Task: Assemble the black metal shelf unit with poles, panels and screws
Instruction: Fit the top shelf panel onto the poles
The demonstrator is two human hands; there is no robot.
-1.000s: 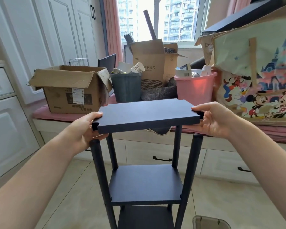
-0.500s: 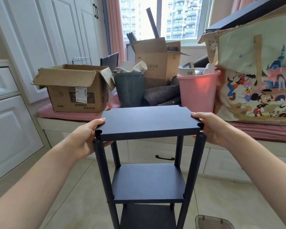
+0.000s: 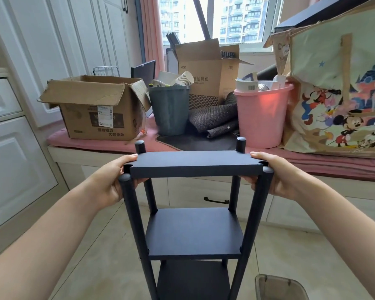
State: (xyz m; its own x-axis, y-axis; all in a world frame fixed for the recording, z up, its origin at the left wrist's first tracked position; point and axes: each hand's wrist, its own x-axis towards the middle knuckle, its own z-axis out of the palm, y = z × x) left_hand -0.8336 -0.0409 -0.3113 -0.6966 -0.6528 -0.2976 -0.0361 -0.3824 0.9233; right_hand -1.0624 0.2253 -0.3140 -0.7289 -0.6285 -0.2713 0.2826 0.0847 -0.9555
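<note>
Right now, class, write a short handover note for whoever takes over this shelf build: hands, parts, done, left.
Left hand grips the top panel at its left end; right hand grips its right end.
Panel sits between the four poles: far pole tops stand above it, near pole tops sit level with its front corners.
Done: two lower panels fitted.
Left: seat and fasten the top panel; no screws are visible.

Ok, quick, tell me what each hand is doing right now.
Left hand: grips the left end of the top panel.
Right hand: grips its right end.

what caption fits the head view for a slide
Both hands, left hand and right hand, hold the top panel between four black poles.
</note>
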